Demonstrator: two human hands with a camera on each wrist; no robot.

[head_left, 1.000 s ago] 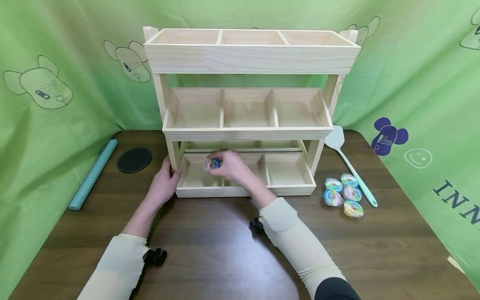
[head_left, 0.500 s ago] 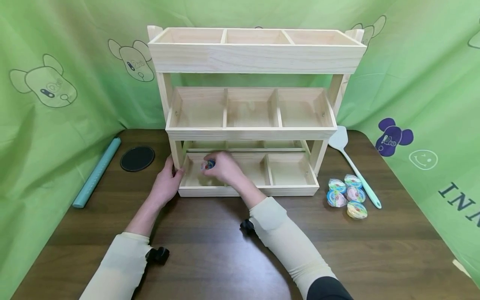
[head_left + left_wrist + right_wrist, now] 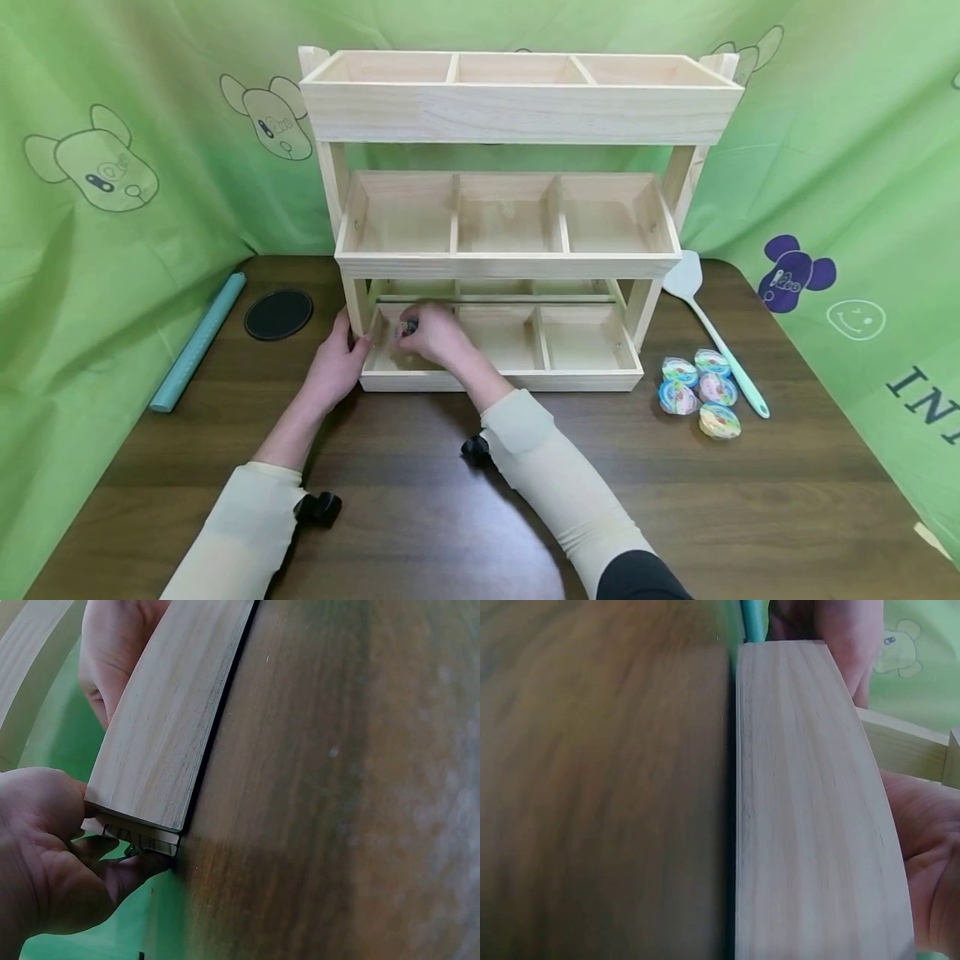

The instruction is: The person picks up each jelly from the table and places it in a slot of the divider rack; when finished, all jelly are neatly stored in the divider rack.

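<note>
The grip of the right hand (image 3: 438,335) is closed in a pinch on a small wrapped cup (image 3: 407,327), held within the left compartment of the bottom tray (image 3: 498,382). Most of the cup is covered by the fingers; whether the compartment's floor is touched cannot be told. In both wrist views the cup is hidden behind the tray's front board. The left end of the wooden rack (image 3: 510,268) is held by the left hand (image 3: 333,367), whose fingertips are partly concealed behind it. Compared with a second ago, the cup has been carried farther left and is more covered. Five cups (image 3: 717,389) are left grouped beside the spatula (image 3: 723,346) as before.
</note>
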